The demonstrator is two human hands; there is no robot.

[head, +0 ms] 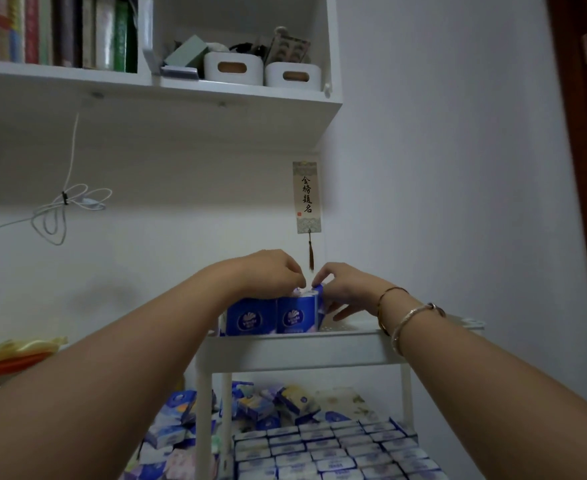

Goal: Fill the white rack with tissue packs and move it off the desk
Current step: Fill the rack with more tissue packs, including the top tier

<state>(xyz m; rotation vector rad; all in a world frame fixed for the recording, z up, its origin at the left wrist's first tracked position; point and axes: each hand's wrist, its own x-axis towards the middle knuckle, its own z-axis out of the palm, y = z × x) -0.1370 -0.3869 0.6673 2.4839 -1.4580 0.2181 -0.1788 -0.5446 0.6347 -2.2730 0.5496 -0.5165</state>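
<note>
The white rack stands in front of me, its top tray at chest height. Blue tissue packs stand upright at the tray's left part. My left hand rests on top of them with its fingers curled over their upper edge. My right hand pinches the top of the rightmost blue pack between thumb and forefinger, other fingers spread beside it. The lower shelf is packed with rows of flat tissue packs. More loose packs lie heaped to the left of the rack's legs.
A white wall shelf with books and two white bins hangs above. A looped white cable dangles at the left. A hanging scroll with a tassel is on the wall behind the rack. Yellow and orange plastic lies at the left.
</note>
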